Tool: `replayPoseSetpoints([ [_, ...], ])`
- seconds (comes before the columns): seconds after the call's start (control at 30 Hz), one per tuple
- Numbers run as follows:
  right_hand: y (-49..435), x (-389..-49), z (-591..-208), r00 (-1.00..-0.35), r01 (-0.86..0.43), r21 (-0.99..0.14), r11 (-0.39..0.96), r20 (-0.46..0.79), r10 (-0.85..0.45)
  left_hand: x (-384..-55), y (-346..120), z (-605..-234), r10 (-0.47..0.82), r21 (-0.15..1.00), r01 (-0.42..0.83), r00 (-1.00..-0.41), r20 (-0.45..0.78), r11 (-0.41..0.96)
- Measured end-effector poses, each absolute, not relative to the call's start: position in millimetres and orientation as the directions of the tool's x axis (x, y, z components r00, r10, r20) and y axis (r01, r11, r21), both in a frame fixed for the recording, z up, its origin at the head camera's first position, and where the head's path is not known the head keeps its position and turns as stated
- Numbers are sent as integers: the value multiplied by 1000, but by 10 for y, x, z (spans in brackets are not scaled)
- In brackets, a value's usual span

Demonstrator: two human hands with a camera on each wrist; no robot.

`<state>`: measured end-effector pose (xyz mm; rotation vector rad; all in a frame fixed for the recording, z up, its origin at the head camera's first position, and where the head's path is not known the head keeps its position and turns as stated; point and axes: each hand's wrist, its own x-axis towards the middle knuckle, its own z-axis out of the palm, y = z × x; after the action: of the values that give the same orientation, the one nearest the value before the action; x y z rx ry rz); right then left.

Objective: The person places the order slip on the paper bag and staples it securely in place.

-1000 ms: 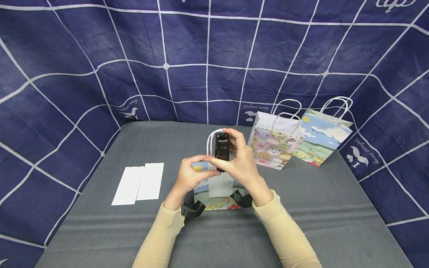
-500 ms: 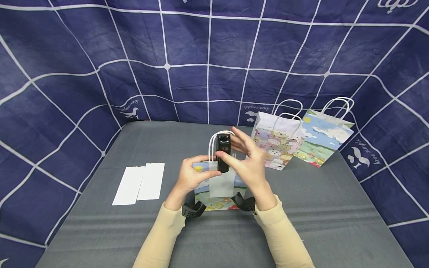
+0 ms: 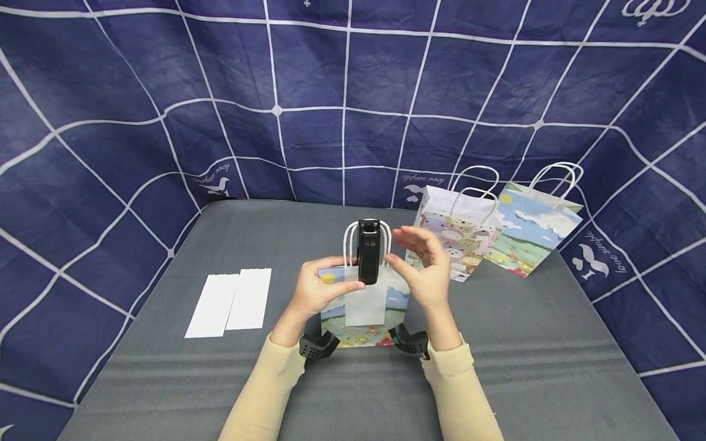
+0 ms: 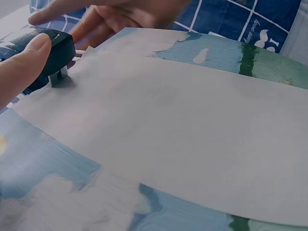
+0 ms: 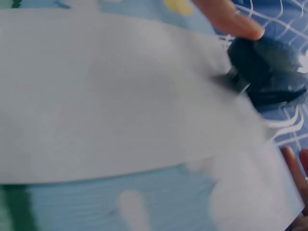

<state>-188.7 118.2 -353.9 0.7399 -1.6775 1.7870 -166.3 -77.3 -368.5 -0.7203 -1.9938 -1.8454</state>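
Observation:
My left hand (image 3: 315,288) pinches the lower end of a black stapler (image 3: 369,251), its thumb pressed on the casing (image 4: 57,45) in the left wrist view. The stapler straddles the top edge of a paper gift bag (image 3: 333,318) printed with a meadow and sky. A white paper strip (image 3: 365,309) lies against the bag's front, its upper end at the stapler's jaw. White rope handles (image 3: 349,245) rise behind the stapler. Just right of it my right hand (image 3: 429,269) stands apart, fingers loosely bent and holding nothing.
Two white paper strips (image 3: 212,306) lie side by side on the grey cloth at the left. Back right stand a gift bag with cartoon animals (image 3: 452,236) and another meadow bag (image 3: 529,226). A blue checked curtain (image 3: 309,141) encloses the table's back and sides.
My right hand has let go of the stapler and moved right, away from it. The left hand keeps its hold, and the stapler stays at the bag's top edge, standing slightly straighter.

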Motion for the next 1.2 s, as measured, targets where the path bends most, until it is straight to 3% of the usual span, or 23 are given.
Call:
replayPoseSetpoints([
  [0.2, 1253, -1934, -3714, -724, -674, -732, -104, 682, -104, -1659, -766, -3683, 141, 831, 554, -828, 543, 49],
  [0.33, 1273, -1911, -3806, -736, -660, -750, -31, 655, -175, -1658, -762, -3687, 148, 830, 556, -825, 545, 48],
  [0.73, 1291, -1777, -3737, -788, -600, -794, 95, 567, -239, -1680, -765, -3730, 194, 793, 608, -781, 594, 19],
  [0.93, 1253, -1659, -3539, -771, -618, -780, 98, 577, -269, -1798, -789, -3938, 209, 778, 629, -759, 616, -7],
  [1.2, 1238, -1619, -3522, -762, -632, -766, 119, 586, -274, -1764, -781, -3890, 204, 781, 624, -766, 609, 11],
])
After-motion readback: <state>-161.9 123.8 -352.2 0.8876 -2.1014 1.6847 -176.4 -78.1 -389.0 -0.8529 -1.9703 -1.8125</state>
